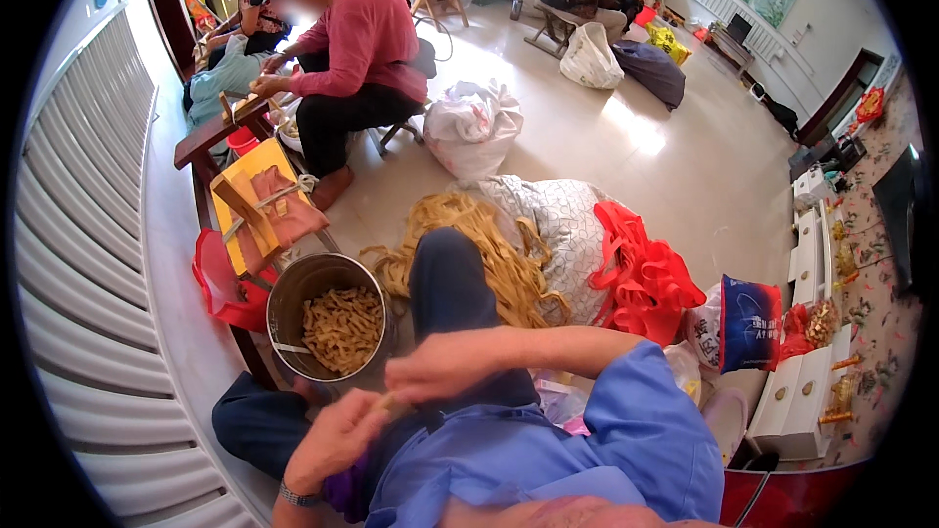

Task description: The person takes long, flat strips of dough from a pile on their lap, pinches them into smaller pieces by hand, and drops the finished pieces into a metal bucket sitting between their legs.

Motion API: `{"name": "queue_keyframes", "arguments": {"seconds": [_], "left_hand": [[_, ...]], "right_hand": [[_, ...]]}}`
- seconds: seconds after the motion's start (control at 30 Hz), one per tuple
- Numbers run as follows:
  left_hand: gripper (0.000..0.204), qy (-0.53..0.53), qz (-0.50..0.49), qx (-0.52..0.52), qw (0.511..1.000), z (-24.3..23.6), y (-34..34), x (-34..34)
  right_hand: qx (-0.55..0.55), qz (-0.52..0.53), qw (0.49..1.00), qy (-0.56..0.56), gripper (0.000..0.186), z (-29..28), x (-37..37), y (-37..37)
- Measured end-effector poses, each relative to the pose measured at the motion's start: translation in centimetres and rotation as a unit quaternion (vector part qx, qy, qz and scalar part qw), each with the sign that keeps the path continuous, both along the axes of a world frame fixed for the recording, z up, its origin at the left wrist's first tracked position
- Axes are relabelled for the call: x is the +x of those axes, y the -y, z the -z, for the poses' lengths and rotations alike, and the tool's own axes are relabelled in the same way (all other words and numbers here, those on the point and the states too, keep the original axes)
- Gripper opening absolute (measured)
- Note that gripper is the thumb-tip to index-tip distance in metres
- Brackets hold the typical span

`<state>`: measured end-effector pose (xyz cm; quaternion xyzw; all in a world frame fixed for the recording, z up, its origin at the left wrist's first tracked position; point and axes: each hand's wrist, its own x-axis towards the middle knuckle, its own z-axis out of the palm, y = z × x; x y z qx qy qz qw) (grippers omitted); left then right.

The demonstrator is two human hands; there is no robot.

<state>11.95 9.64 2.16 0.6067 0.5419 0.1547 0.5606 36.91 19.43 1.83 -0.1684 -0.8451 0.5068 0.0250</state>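
Note:
Low in the view, my left hand [342, 430] is closed on a small tan strip [389, 401], held over my lap near my purple and blue clothing. My right hand [435, 367] is closed at the strip's other end, partly blurred. Just beyond them, a steel pot [280, 291] holds many short tan folded pieces [337, 328] and a white handle. To its right, a heap of long tan strips [514, 269] lies beside red strips [636, 274] on a patterned white sack [553, 220].
A yellow chair [240, 173] and red bag [220, 274] stand by the radiator [78, 215]. A person in pink [352, 49] works beside them, others behind. White sacks [474, 132], a blue package [745, 323] and white cabinets [797, 401] are around.

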Motion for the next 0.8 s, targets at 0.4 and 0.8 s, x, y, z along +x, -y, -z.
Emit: {"name": "queue_keyframes", "arguments": {"seconds": [0.4, 0.8], "left_hand": [[0.016, 0.080, -0.183, 0.119, 0.973, 1.1, -7.8, -2.2], [0.020, 0.046, -0.255, 0.216, 0.942, 6.1, -16.1, -8.6]], "right_hand": [[0.114, 0.175, 0.972, -0.104, 0.024, 2.3, -3.0, -7.6], [0.156, 0.244, 0.950, -0.117, 0.027, 7.1, -10.8, -16.5]]}}
